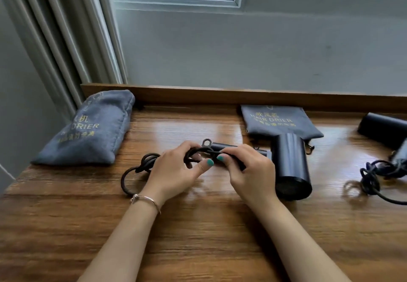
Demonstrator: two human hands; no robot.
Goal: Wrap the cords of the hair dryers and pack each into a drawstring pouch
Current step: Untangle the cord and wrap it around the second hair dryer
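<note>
My left hand (176,167) pinches black rubber cord (141,167), fingers curled round loop; my right hand (246,169) grips same cord at handle of black cylindrical hair dryer (288,165), lying mid brown wooden bench (198,237). Stuffed grey fabric drawstring pouch (90,129) far left (gold lettering); flat grey pouch (277,121) behind dryer.
</note>
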